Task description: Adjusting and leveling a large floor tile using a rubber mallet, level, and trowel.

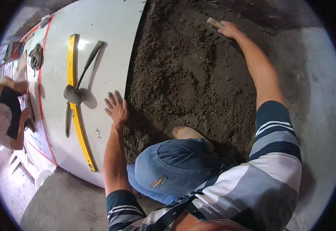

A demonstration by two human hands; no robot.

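Observation:
My left hand (117, 109) lies flat with fingers spread on a large white tile (110, 57), close to its edge along the mortar bed. Farther out on the right, my right hand (229, 30) is closed round the pale handle of a trowel (215, 23). Its blade rests low on the dark, crumbly mortar (175, 73) and is hard to make out against it. On the tile left of my left hand are a yellow spirit level (84, 138) and a rubber mallet (74, 93), whose head lies across the level.
A narrow dark tool (68, 121) lies beside the level. Work gloves (36, 57) rest near the red-edged strip at the tile's far left. Another person (10, 111) is beyond it. My shoe (189, 133) presses into the mortar, and a grey wall (322, 84) runs along the right.

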